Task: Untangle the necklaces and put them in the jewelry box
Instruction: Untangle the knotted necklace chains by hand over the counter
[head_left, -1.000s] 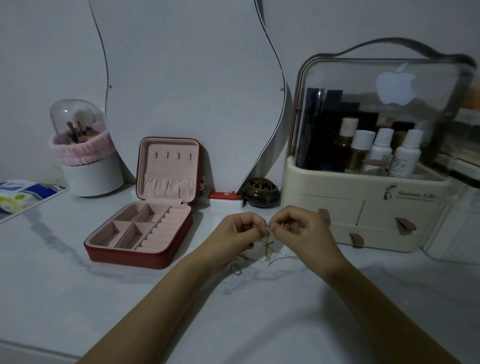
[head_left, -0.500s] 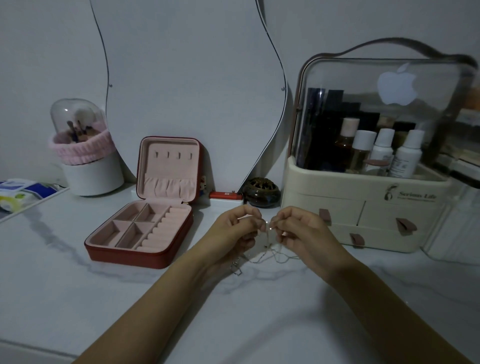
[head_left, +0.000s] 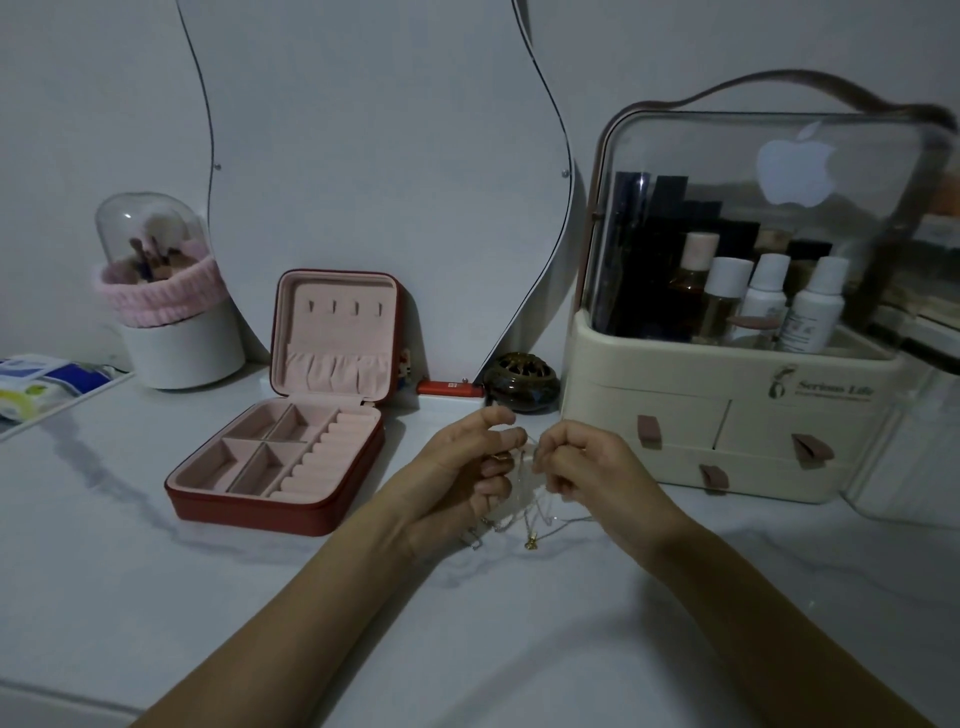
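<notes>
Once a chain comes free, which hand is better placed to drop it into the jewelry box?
Probably the left hand: the open jewelry box lies on its side of the table, with no arm to cross. The right hand is farther and would cross over; both pinch the tangled necklaces.

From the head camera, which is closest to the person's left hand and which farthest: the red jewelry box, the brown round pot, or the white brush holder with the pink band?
From the left hand:
1. Brown round pot, just behind the hand, by the mirror's foot.
2. Red jewelry box, open, to its left.
3. White brush holder, far left, at the wall.
</notes>
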